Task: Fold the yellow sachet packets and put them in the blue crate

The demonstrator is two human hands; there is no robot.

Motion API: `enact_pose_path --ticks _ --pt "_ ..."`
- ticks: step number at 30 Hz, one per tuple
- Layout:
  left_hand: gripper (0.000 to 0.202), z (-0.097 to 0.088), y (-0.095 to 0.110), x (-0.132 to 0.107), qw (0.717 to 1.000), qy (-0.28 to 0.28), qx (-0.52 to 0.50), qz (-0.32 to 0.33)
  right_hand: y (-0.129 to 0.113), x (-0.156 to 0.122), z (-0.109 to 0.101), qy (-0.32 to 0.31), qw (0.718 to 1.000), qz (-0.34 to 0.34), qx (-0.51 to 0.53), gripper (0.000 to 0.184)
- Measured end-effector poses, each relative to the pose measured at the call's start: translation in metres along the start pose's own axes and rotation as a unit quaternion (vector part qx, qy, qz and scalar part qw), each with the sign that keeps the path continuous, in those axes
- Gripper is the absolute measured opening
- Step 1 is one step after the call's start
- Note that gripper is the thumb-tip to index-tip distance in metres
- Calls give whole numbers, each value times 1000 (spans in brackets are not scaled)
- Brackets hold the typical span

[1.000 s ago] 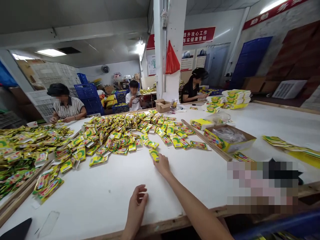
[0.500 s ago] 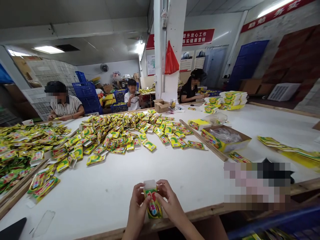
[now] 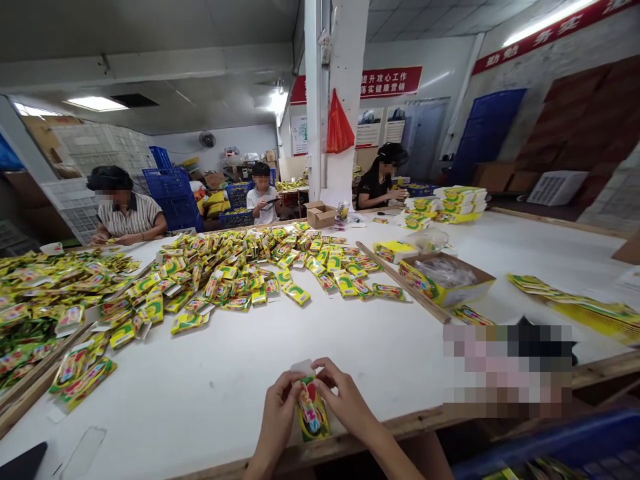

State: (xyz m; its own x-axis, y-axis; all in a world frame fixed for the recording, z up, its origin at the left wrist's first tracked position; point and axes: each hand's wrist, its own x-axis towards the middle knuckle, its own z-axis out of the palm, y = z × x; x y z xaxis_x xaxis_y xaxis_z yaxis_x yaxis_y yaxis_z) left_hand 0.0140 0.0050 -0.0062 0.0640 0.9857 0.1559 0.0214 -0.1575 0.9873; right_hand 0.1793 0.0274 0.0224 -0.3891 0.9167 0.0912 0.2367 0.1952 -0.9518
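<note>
A small yellow-and-green printed box (image 3: 313,415) with colourful lettering stands between my two hands, close to the table's front edge. Its white top flap (image 3: 302,367) sticks up at the upper end. My left hand (image 3: 280,408) grips the upper left side, thumb on the printed face and fingers behind. On the upper right, my right hand (image 3: 345,400) is closed on the same box, its index finger by the flap. A large pile of similar small boxes (image 3: 240,267) spreads over the white table (image 3: 225,367) beyond.
A wooden strip (image 3: 405,283) crosses the table, with an open carton (image 3: 467,293) holding clear plastic beside it. Flat yellow cardboard sheets (image 3: 565,293) lie at right. Co-workers sit at the far side. A blue crate (image 3: 555,443) is at lower right; another wooden strip (image 3: 45,373) lies left.
My fingers have shifted up toward the box's top, and the white flap is now tilted and partly covered. The box leans slightly more. The whole view has shifted a little.
</note>
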Motion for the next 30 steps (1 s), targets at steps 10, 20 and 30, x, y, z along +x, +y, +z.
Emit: enact_pose_path --ticks 10,20,30 --pt "47 6 -6 -1 992 48 -113 -17 2 7 8 62 997 -47 20 13" --pt "33 9 11 -1 998 45 -3 -39 -6 8 5 52 997 -44 -24 21" --pt "32 9 8 3 995 84 -12 -50 -17 13 5 57 998 9 -15 18"
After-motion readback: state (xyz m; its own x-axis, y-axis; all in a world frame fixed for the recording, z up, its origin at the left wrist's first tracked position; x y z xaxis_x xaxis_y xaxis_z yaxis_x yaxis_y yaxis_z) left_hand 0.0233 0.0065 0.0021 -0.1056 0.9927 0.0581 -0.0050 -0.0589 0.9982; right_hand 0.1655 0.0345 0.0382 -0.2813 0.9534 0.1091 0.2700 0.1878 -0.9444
